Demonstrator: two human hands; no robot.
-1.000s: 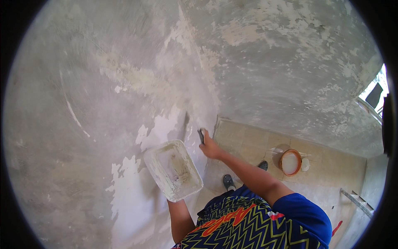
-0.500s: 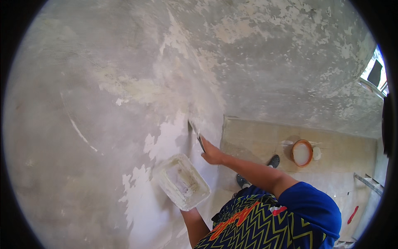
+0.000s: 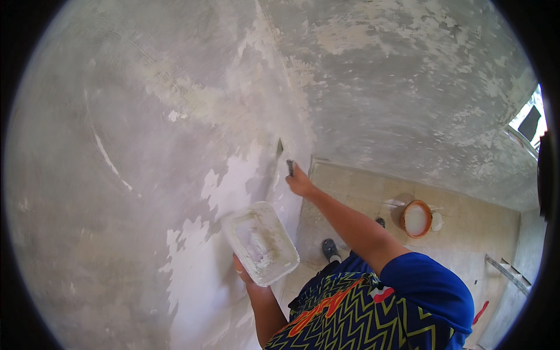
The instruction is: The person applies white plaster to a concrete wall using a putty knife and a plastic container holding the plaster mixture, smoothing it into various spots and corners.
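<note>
My right hand (image 3: 300, 181) is closed round the dark handle of a putty knife (image 3: 290, 168). Its thin blade points up at the grey wall near the corner, just above fresh white filler (image 3: 233, 178); whether the edge touches is too small to tell. Below it, my left hand (image 3: 242, 270) grips a whitish rectangular plastic tub (image 3: 286, 270) from its left side and underneath, with most of the fingers hidden. White paste coats the inside of the tub, which is tilted toward me.
A second patchy grey wall (image 3: 402, 111) meets this one at the corner. On the tiled floor (image 3: 344, 181) stands an orange-brown bucket (image 3: 429, 220) with white contents, beside a white blob (image 3: 437, 221). A long metal bar (image 3: 507, 273) lies at the right. My shoe (image 3: 330, 248) shows below.
My right hand and the putty knife have moved up along the wall. The tub has risen slightly, and more of my left hand shows at its side. My feet have shifted.
</note>
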